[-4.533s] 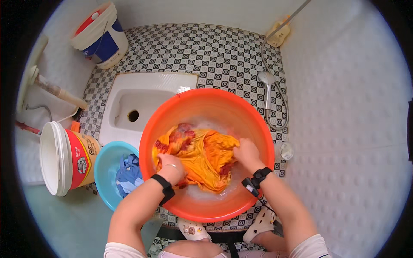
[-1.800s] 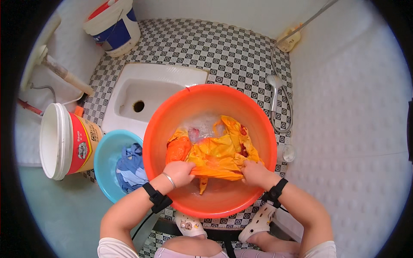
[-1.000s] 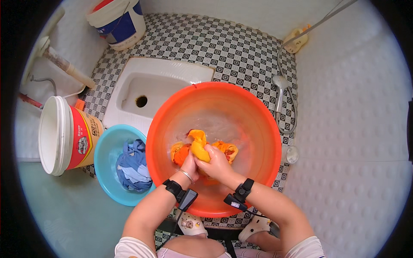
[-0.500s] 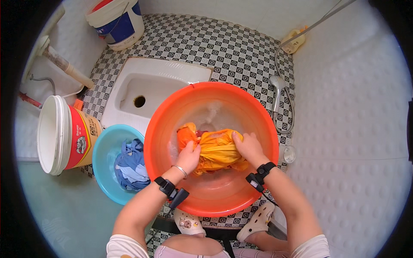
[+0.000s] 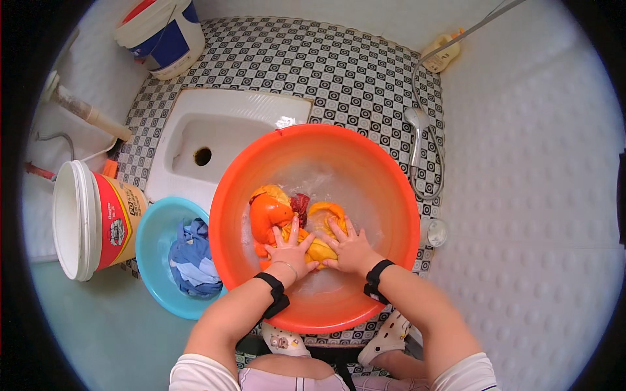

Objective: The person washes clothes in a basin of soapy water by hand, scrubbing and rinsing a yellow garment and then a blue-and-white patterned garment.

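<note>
Wet orange and yellow cloth point(image 5: 272, 215) lies bunched in shallow water in a large orange basin point(image 5: 313, 144). A dark red piece of cloth point(image 5: 300, 206) shows beside it. My left hand point(image 5: 291, 251) presses down on the cloth, its fingers spread. To its right, my right hand point(image 5: 351, 249) rests on the yellow part with fingers apart, palm down. Neither hand grips the cloth. Parts of the cloth under both palms are hidden.
A light blue basin point(image 5: 151, 260) with blue garments point(image 5: 195, 257) stands left of the orange basin. Beyond it is a tipped bucket point(image 5: 77, 221). A squat toilet point(image 5: 235, 104) lies behind. At right are a shower head point(image 5: 417, 120), its hose and a small clear cup point(image 5: 435, 232).
Both hands have let go of the stretched yellow cloth and opened onto it, moving slightly lower in view. The cloth has dropped and spread into the water.
</note>
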Demonstrator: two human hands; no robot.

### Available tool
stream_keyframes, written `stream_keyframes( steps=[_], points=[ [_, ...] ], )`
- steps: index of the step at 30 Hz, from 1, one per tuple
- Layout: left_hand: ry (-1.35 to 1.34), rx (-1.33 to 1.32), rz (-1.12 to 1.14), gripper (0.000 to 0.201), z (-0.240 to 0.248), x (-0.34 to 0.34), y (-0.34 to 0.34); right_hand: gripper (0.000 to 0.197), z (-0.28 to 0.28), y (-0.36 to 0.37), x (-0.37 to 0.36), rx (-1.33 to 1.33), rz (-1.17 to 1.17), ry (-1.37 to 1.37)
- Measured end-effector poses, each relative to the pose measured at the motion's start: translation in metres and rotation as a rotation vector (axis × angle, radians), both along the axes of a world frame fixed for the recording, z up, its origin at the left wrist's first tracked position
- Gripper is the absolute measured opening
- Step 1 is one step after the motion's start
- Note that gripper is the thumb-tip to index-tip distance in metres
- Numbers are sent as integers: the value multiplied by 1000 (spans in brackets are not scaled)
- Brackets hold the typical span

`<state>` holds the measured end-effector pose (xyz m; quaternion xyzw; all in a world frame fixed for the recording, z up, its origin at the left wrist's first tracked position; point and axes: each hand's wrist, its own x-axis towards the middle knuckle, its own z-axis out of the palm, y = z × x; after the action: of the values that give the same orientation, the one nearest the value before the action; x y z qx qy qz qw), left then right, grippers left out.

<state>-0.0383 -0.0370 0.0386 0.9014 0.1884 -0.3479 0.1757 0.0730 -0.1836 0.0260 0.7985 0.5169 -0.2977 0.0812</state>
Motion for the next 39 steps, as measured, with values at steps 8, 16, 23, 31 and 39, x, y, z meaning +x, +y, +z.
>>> stream_keyframes(
  steps=[8,16,23,31,39],
  points=[
    [-41,-27,88,69,-16,22,19,62,-31,17,7,98,-186,-60],
    [-554,-169,625,59,-34,44,71,54,-22,52,49,106,-866,-81],
    [-229,-581,1234,80,-49,29,75,84,-41,61,8,395,-938,-206],
    [-456,-568,910,59,-81,9,75,49,-7,82,-19,509,-679,362],
    [-149,-1599,1431,26,-52,4,55,16,42,76,-27,899,-325,371]
  ],
)
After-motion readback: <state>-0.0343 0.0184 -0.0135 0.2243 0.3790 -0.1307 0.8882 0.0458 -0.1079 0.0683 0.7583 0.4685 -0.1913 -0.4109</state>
